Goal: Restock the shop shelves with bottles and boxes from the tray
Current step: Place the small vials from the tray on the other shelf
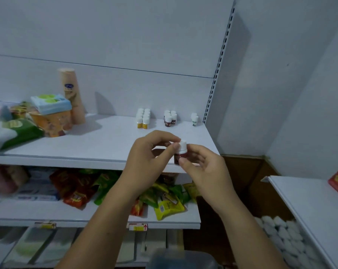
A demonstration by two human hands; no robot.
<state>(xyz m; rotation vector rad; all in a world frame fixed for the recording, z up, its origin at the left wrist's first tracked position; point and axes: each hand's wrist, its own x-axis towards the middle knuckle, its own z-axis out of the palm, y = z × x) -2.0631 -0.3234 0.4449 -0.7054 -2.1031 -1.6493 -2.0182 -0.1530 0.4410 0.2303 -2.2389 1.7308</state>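
small white-capped brown bottle [180,153], upright, before the upper shelf [110,140]

Both hands hold one small bottle [181,152] with a white cap and dark red label, upright in front of the upper shelf [106,140]. The left hand [148,160] pinches it near the cap, and the right hand [205,171] grips its lower body. At the back of that shelf stand three groups of similar bottles: yellow-labelled bottles [143,118], dark-red-labelled bottles [170,118] and green-labelled bottles [194,119]. A stack of paper cups [73,96] stands further left. Snack packets [164,199] lie on the lower shelf. White-capped bottles [284,233] fill a box at lower right.
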